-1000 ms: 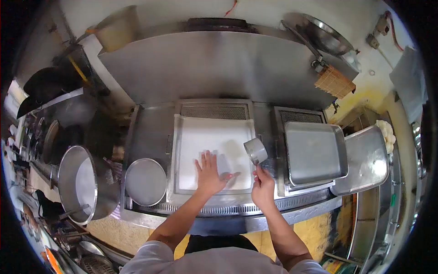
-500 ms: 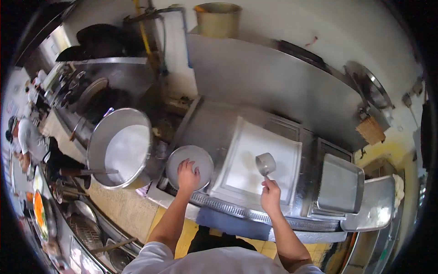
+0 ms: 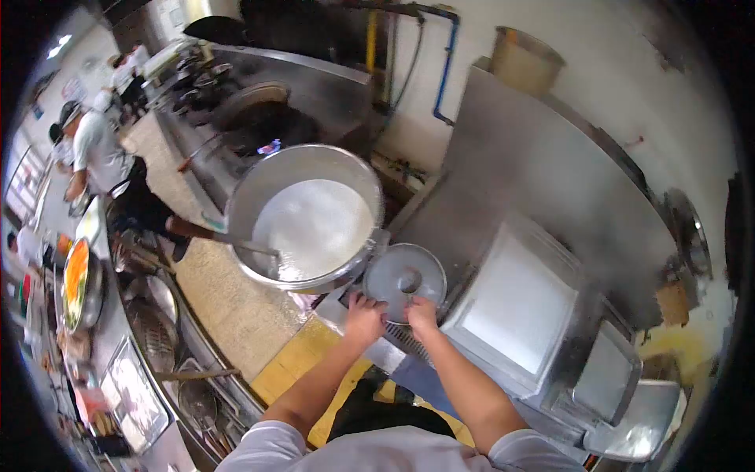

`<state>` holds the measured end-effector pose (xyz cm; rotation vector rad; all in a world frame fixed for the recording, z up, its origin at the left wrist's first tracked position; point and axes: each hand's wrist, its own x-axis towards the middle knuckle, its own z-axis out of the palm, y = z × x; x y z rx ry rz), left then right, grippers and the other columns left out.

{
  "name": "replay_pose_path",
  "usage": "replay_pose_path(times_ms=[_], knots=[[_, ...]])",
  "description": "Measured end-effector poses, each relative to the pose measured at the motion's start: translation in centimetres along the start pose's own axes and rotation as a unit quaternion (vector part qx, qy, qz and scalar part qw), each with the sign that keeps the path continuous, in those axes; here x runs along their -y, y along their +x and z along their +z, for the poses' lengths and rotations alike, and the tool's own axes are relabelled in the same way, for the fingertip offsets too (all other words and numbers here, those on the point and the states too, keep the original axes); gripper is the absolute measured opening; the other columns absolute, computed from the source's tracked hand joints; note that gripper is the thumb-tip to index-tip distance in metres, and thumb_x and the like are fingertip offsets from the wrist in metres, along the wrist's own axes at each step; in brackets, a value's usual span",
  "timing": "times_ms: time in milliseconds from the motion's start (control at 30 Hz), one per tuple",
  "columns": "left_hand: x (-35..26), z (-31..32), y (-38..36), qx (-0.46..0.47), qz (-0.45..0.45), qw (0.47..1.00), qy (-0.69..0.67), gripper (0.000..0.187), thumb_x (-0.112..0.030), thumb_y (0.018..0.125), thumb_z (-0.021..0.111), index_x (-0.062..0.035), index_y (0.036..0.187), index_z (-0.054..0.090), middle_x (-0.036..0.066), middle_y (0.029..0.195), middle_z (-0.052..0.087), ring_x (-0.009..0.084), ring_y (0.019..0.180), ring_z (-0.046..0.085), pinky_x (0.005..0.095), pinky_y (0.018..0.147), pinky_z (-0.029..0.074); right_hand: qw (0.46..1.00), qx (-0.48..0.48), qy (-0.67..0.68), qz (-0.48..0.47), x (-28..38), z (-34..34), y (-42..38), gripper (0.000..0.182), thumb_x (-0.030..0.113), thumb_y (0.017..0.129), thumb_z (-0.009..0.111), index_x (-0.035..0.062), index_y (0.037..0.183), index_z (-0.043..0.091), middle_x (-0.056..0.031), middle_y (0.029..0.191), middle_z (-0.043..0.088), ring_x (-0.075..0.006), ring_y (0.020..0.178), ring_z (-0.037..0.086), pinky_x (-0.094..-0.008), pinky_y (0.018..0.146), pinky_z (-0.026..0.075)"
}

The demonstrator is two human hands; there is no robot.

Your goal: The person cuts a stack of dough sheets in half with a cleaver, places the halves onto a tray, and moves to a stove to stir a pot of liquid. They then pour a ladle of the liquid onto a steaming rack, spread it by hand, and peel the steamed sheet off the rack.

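My left hand (image 3: 366, 318) is at the near left rim of a round metal pan (image 3: 429, 269), its fingers curled at the edge. My right hand (image 3: 421, 313) holds a small metal cup (image 3: 409, 280) by its handle, over the pan. Left of the pan stands a large metal pot (image 3: 362, 167) with white liquid (image 3: 314, 220) in it. A long-handled tool (image 3: 211, 234) leans over the pot's left rim, its end in the liquid. To the right of my hands lies a tray with a white sheet (image 3: 519, 307).
Two more metal trays (image 3: 607, 370) (image 3: 638, 425) stand at the right. A wok (image 3: 267, 118) sits on the stove behind the pot. Several people, one in a white shirt (image 3: 102, 145), stand at the far left, near a counter with a platter of colourful food (image 3: 77, 275).
The view has turned left. My right hand has moved the cup from above the white-sheeted tray to above the round pan. My left hand has moved from the pan's middle to its near rim.
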<state>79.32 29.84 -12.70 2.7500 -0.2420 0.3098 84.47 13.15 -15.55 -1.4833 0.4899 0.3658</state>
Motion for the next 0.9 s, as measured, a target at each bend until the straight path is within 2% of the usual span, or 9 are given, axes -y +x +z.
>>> replay_pose_path(times_ms=[33,100,200,333,433,467,533,700,900], knots=[[-0.2,-1.0,-0.7,-0.014,-0.017,1.000,-0.015,0.025,-0.021,0.080,0.075,-0.0151,0.103,0.078,0.009,0.098,0.074,0.0293,0.104,0.066,0.0558,0.115,0.032,1.000,-0.016,-0.010,-0.010,-1.0,0.5,0.6,0.034,-0.011,0.089,0.047,-0.0058,0.117,0.067,-0.0059,0.088,0.066,-0.0132,0.069,0.058,-0.0298,0.062,0.049],[-0.9,-2.6,-2.4,-0.041,-0.053,0.997,-0.047,0.022,-0.020,0.080,0.075,-0.0143,0.102,0.077,0.009,0.096,0.073,0.0302,0.102,0.065,0.0562,0.114,0.033,0.977,0.028,-0.183,-0.105,-2.4,0.4,1.3,0.027,0.001,0.087,0.055,-0.0067,0.108,0.070,-0.0177,0.091,0.071,-0.0312,0.079,0.067,-0.0415,0.073,0.053],[-1.9,-4.4,-4.7,-0.047,-0.092,0.994,-0.037,0.023,-0.021,0.081,0.075,-0.0129,0.103,0.077,0.011,0.097,0.072,0.0311,0.104,0.064,0.0586,0.111,0.036,0.854,0.008,-0.481,-0.196,-1.8,0.8,-0.8,0.029,0.015,0.083,0.063,-0.0056,0.100,0.074,-0.0305,0.101,0.072,-0.0498,0.101,0.068,-0.0541,0.089,0.053],[-3.8,-5.9,-8.4,-0.074,-0.127,0.988,-0.039,0.025,-0.021,0.083,0.074,-0.0115,0.106,0.077,0.012,0.098,0.072,0.0320,0.105,0.064,0.0531,0.108,0.041,0.750,0.109,-0.611,-0.228,0.0,0.6,-5.3,0.030,0.022,0.082,0.060,-0.0011,0.090,0.077,-0.0303,0.094,0.072,-0.0486,0.096,0.070,-0.0549,0.094,0.053],[-5.8,-7.8,-11.7,-0.086,-0.184,0.977,-0.064,0.025,-0.021,0.083,0.074,-0.0079,0.105,0.076,0.015,0.099,0.072,0.0356,0.098,0.066,0.0480,0.096,0.051,0.752,0.148,-0.588,-0.259,1.7,0.4,-10.3,0.031,0.021,0.082,0.061,-0.0011,0.095,0.077,-0.0305,0.097,0.072,-0.0473,0.097,0.070,-0.0541,0.092,0.054],[-6.5,-8.2,-13.1,-0.092,-0.208,0.971,-0.076,0.026,-0.021,0.083,0.074,-0.0074,0.105,0.076,0.016,0.098,0.072,0.0366,0.096,0.066,0.0482,0.092,0.052,0.764,0.173,-0.566,-0.258,2.0,0.3,-12.0,0.039,0.025,0.083,0.063,0.0049,0.113,0.077,-0.0260,0.110,0.073,-0.0435,0.105,0.070,-0.0488,0.096,0.054],[-8.1,-9.7,-15.9,-0.079,-0.271,0.957,-0.073,0.028,-0.023,0.085,0.074,-0.0066,0.107,0.076,0.019,0.101,0.072,0.0397,0.095,0.068,0.0476,0.085,0.057,0.771,0.214,-0.526,-0.290,1.9,0.1,-15.4,0.038,0.028,0.083,0.064,0.0055,0.111,0.077,-0.0251,0.107,0.073,-0.0421,0.103,0.070,-0.0484,0.094,0.055],[-11.2,-13.5,-23.5,-0.105,-0.387,0.909,-0.112,0.032,-0.026,0.089,0.074,-0.0084,0.115,0.075,0.017,0.114,0.073,0.0371,0.101,0.071,0.0455,0.089,0.057,0.769,0.316,-0.454,-0.321,1.4,0.8,-23.6,0.028,0.030,0.080,0.072,0.0058,0.093,0.079,-0.0208,0.094,0.075,-0.0394,0.090,0.072,-0.0465,0.083,0.057],[-13.5,-19.0,-32.5,-0.215,-0.494,0.832,-0.129,0.031,-0.027,0.089,0.075,-0.0071,0.113,0.076,0.016,0.114,0.075,0.0306,0.099,0.074,0.0434,0.087,0.059,0.689,0.429,-0.434,-0.391,-1.3,5.3,-30.3,0.025,0.031,0.081,0.068,0.0072,0.081,0.076,-0.0199,0.085,0.074,-0.0391,0.082,0.072,-0.0497,0.074,0.057]])
